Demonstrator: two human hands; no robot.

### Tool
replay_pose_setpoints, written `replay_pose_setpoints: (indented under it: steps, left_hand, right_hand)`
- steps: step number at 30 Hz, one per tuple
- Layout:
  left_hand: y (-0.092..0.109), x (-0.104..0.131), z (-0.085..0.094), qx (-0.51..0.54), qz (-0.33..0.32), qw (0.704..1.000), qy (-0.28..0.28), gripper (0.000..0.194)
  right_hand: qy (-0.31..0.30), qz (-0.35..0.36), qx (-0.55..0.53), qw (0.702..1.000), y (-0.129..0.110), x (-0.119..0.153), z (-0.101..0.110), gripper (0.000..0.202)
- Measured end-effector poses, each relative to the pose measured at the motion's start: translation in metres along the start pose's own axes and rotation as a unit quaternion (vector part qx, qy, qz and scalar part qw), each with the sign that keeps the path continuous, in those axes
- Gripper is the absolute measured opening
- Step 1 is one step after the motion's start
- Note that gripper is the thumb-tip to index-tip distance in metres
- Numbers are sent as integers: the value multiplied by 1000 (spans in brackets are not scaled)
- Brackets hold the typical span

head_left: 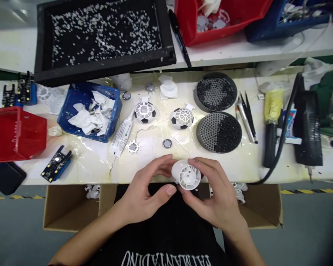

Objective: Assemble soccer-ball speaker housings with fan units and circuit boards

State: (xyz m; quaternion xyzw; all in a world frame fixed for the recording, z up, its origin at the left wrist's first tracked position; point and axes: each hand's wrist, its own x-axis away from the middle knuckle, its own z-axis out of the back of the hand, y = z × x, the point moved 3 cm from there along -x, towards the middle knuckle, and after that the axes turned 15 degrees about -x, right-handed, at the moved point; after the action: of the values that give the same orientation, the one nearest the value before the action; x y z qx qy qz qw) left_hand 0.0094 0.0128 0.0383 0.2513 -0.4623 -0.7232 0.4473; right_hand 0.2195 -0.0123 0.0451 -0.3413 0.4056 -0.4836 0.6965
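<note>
My right hand [215,190] grips a white plastic cylinder with a spoked, fan-like inside [189,177], its open end tilted toward me at the table's front edge. My left hand [148,192] is just left of it, thumb and fingers spread apart; whether its fingertips touch the cylinder's far side I cannot tell. Beyond the hands lie a small round silver disc [167,143] and a white spiky ring with a square centre [133,147]. Two black-and-white football-patterned half shells [145,112] with white lattice tops stand farther back.
Two round dishes of black bits [219,132] sit right of the shells, with tweezers [249,114] beside them. A glue tube [121,137] lies near a blue bin [61,111]. At right are a yellow-and-black tool [272,125] and a black cable [283,136]. A black tray [105,66] overhangs behind.
</note>
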Motion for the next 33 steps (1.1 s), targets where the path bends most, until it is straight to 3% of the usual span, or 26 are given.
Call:
replay_pose_setpoints:
  steps: [2, 6, 10, 14, 19, 22, 24, 27, 30, 33]
  left_hand:
    - [3, -5, -3, -52, -15, 999, -3, 49]
    - [4, -7, 3, -289, -74, 948, 109, 16]
    - [-3, -5, 10, -371, -75, 914, 148, 23]
    - [-7, -2, 10, -405, -86, 903, 118, 30]
    - [-11, 8, 7, -417, -95, 900, 86, 18]
    - [-14, 12, 8, -410, -108, 902, 77, 4]
    - [-16, 13, 9, -402, -108, 905, 87, 10]
    - [-18, 12, 9, -383, -92, 911, 124, 15]
    - [-15, 15, 9, -358, -83, 916, 162, 14]
    - [-12, 29, 28, -352, -76, 907, 217, 18]
  right_hand:
    - [-34, 15, 2, 999, 0, 1, 1, 62]
    - [-139, 19, 60, 988, 16, 3, 12, 62]
    - [-203, 9, 84, 976, 24, 0, 31, 74]
    - [-139, 29, 37, 989, 3, -9, 28, 73]
    - [-58, 51, -36, 996, -21, -12, -10, 62]
    - [-69, 57, -33, 996, -20, -14, -29, 54]
    - [-105, 57, 22, 993, -17, -17, -36, 47]
    - [-145, 55, 107, 982, -15, -23, -42, 35]
    - [-141, 54, 109, 982, -16, -28, -43, 18]
    - [-133, 42, 91, 986, -15, -30, -42, 12]
